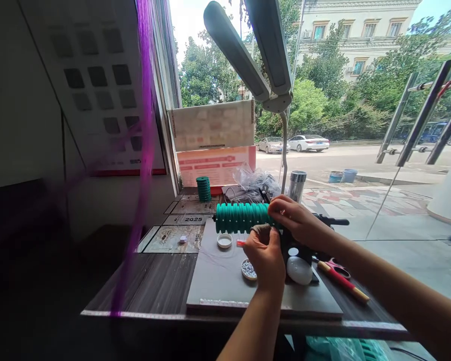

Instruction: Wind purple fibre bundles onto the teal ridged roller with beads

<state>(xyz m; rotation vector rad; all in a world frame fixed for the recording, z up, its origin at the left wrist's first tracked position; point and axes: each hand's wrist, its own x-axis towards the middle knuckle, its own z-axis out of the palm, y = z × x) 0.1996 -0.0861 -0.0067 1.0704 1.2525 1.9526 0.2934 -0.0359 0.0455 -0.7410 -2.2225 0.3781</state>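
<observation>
A green ridged cylinder [242,217] dotted with small white beads lies horizontally on a holder above a grey board [214,281]. My right hand [295,220] is at the cylinder's right end, fingers bent together against it; what they pinch is too small to see. Just below, my left hand [265,250] is closed, with a brownish wrap at one finger and a small red piece [241,243] sticking out on its left side. Thin threads hang over the board. Beside my left hand sits a round dish of pale beads [248,269], partly covered by it.
A small white dish [224,241] is left of my hands. A white rounded object [299,271], scissors [340,269] and a red-and-yellow stick [344,283] lie to the right. Behind stand a green spool [203,189], plastic bags [257,180], a metallic cylinder [296,185] and a lamp [278,103].
</observation>
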